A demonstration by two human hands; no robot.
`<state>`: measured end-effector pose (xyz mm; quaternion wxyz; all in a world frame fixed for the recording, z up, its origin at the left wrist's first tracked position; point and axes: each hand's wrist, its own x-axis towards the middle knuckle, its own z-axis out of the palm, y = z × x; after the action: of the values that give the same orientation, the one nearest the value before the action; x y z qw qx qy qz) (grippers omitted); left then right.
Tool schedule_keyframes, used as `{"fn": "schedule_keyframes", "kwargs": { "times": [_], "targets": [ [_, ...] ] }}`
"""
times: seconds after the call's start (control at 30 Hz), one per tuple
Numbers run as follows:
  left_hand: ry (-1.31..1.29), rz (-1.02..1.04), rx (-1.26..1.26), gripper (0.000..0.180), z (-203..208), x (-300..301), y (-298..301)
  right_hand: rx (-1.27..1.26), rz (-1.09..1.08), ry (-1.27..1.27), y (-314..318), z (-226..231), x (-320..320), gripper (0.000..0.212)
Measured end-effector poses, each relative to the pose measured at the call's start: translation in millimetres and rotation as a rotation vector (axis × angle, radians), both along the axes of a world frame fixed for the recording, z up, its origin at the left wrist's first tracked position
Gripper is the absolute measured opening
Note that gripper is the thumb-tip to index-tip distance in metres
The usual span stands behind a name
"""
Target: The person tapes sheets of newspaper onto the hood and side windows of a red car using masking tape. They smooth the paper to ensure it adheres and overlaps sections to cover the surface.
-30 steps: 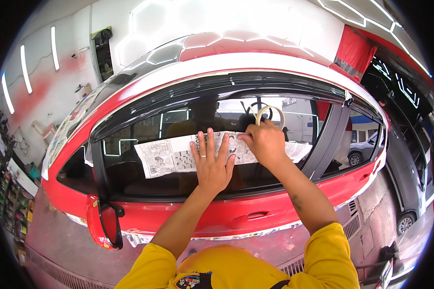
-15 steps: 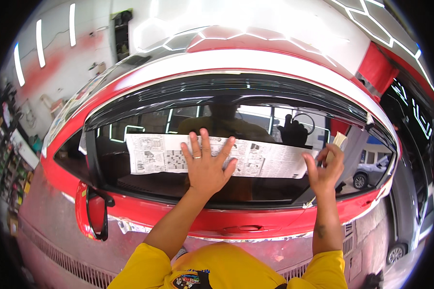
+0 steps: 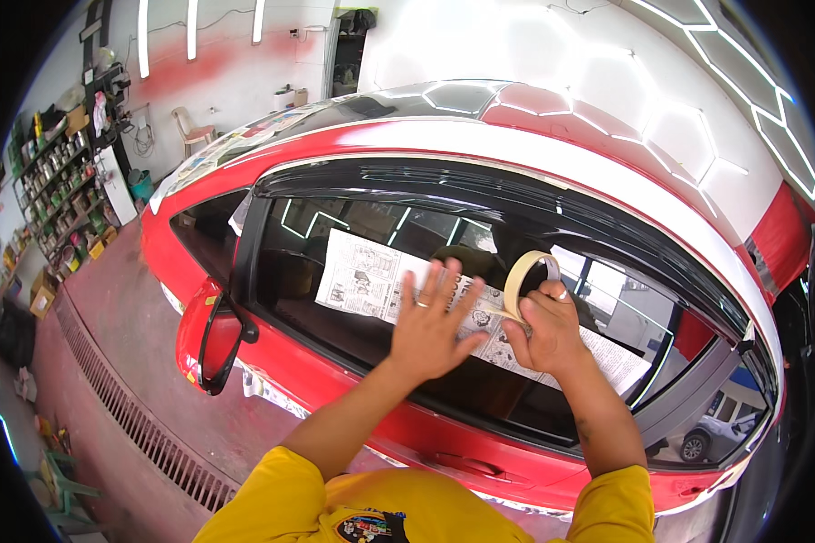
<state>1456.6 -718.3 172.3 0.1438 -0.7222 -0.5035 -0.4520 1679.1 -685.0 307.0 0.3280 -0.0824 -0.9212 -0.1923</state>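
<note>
A long folded strip of newspaper (image 3: 362, 276) lies against the dark side window (image 3: 507, 398) of a red car. My left hand (image 3: 435, 326) is spread over the middle of the strip, fingers apart, with a ring on one finger. Just to its right, my right hand (image 3: 552, 330) grips a roll of masking tape (image 3: 513, 288) that stands on edge. A short pale length of tape seems to run from the roll toward my left hand. The strip's right part continues beyond my right hand; its middle is partly hidden by both hands.
The red side mirror (image 3: 210, 339) sticks out at the left, and the red door (image 3: 380, 407) lies below the window. A floor grate (image 3: 145, 439) curves along the lower left. Shelves of cans (image 3: 59, 185) and a plastic chair (image 3: 190, 129) stand farther back.
The view has turned, so the car and newspaper now slant down to the right. My right hand has come from the strip's right end toward its middle, bringing the masking tape roll.
</note>
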Motion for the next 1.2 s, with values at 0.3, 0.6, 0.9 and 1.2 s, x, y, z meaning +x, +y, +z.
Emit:
{"fn": "schedule_keyframes", "kwargs": {
  "times": [0.3, 0.6, 0.9, 1.2],
  "targets": [
    [-0.005, 0.269, 0.021, 0.08, -2.1, -137.8, 14.9, 0.059, 0.024, 0.11, -3.7, 10.4, -6.2, 0.03],
    [-0.708, -0.593, -0.202, 0.049, 83.3, -25.0, -43.3, 0.101, 0.041, 0.131, -1.1, 6.5, -5.1, 0.032],
    [-1.113, -0.755, -0.256, 0.008, 90.8, -22.1, -36.7, 0.117, -0.012, 0.201, -4.2, 8.4, -0.2, 0.034],
    [-1.148, -0.733, -0.162, 0.013, 96.5, -33.0, -35.8, 0.125, -0.037, 0.179, -4.2, 7.1, 2.4, 0.031]
  ]
}}
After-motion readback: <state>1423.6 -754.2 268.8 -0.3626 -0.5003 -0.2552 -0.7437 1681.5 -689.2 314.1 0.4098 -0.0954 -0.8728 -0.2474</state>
